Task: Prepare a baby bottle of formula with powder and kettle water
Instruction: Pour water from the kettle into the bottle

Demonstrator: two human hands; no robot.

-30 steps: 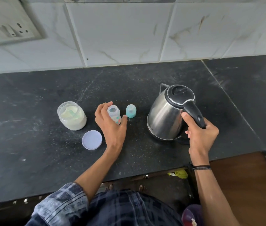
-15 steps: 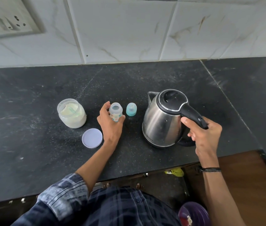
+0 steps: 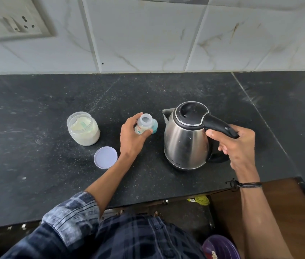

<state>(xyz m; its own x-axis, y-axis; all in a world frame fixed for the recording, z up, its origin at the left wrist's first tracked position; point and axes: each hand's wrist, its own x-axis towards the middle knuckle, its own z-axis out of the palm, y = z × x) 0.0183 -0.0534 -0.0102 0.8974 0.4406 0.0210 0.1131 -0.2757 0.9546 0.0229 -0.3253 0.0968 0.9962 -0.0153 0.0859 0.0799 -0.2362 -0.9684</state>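
Observation:
A small clear baby bottle (image 3: 143, 126) with no cap stands mid-counter, mouth open upward, and my left hand (image 3: 132, 140) is wrapped around it. Its teal teat cap (image 3: 155, 126) peeks out just behind the bottle on the right. My right hand (image 3: 236, 144) grips the black handle of the steel kettle (image 3: 186, 139), which is upright, lid shut, spout pointing toward the bottle. An open jar of pale formula powder (image 3: 83, 128) with a green scoop inside sits to the left.
The jar's white lid (image 3: 105, 157) lies flat in front of the jar. The dark stone counter (image 3: 35, 174) meets a tiled wall with a socket panel (image 3: 13, 23) at upper left. A purple bowl (image 3: 220, 246) sits below the counter edge.
The kettle has shifted left toward the bottle with my right hand on its handle. My left hand has kept hold of the bottle, which now hides part of the teal cap.

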